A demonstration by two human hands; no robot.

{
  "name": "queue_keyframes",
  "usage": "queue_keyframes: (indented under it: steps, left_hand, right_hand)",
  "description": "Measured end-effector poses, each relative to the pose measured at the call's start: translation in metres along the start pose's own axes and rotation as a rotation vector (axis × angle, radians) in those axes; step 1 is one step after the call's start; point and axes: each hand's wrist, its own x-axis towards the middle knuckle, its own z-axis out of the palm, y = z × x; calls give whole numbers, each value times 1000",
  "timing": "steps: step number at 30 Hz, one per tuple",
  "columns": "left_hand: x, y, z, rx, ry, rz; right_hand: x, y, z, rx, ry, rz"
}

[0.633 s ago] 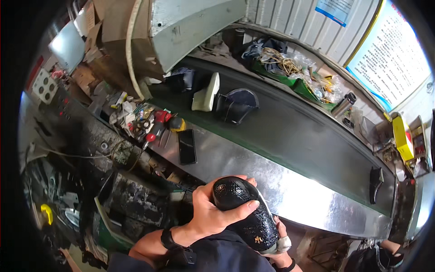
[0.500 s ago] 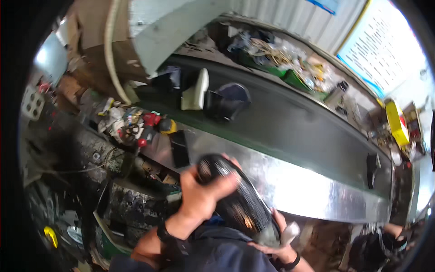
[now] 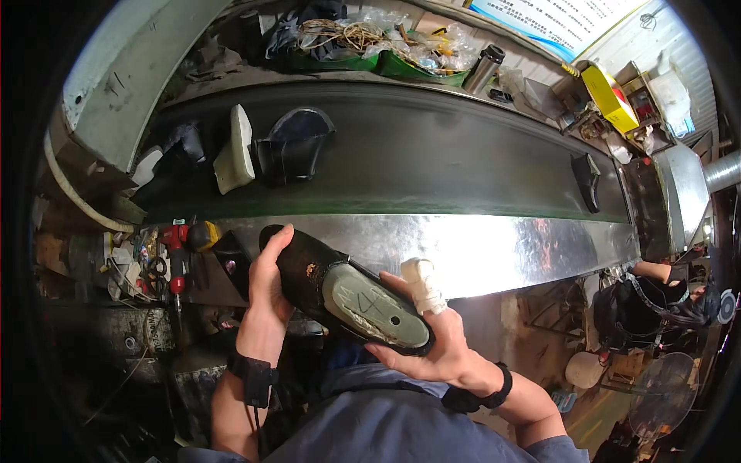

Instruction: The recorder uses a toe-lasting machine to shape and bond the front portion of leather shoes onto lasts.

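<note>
Hidden behind the black shoe [image 3: 305, 272]: most of the left hand's [image 3: 268, 279] fingers, with just one digit clear along the left side. Also out of sight: the shoe's underside. Half covered by the left wrist and shoe: a dark flat thing [image 3: 230, 265] on the metal ledge [image 3: 494, 258], too dim to name. Hard to make out: the jumble of tools [image 3: 147, 258] at left and the dark near-left corner. Cut off at the far edge: a wall poster [image 3: 552, 23]. At right, showing only in part: another person's arm [image 3: 652, 270].

Held in both hands, slantwise over the near side of the ledge: the shoe, toe end far-left in the left hand's grasp, heel end near-right in the right hand [image 3: 440, 332]. Wrapped around that heel: right thumb on the near side, fingers on the far side, one bound in white tape [image 3: 424, 284]. Between both grips, facing up: a grey-green shoe mould [image 3: 370, 303] inside the shoe.
</note>
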Motion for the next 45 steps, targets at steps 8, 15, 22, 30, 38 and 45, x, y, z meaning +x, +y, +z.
queue_keyframes:
  steps: [8, 15, 22, 30, 38, 45]
  left_hand:
    - [40, -58, -10, 252, 66, -166]
    - [9, -100, -116, 999, 31, 558]
    - [-38, -110, -182, 1027, 415, 510]
    - [-9, -60, -151, 1178, 395, 724]
    - [75, -9, -118, 1210, 134, 890]
    - [256, 45, -72, 1308, 644, 602]
  right_hand:
    - [-4, 106, -34, 820, 450, 510]
    - [18, 320, -275, 1340, 485, 444]
    - [129, 382, -143, 925, 831, 334]
    - [272, 246, 189, 1144, 460, 700]
    - [212, 210, 7, 1126, 366, 628]
    - [30, 187, -51, 1121, 315, 685]
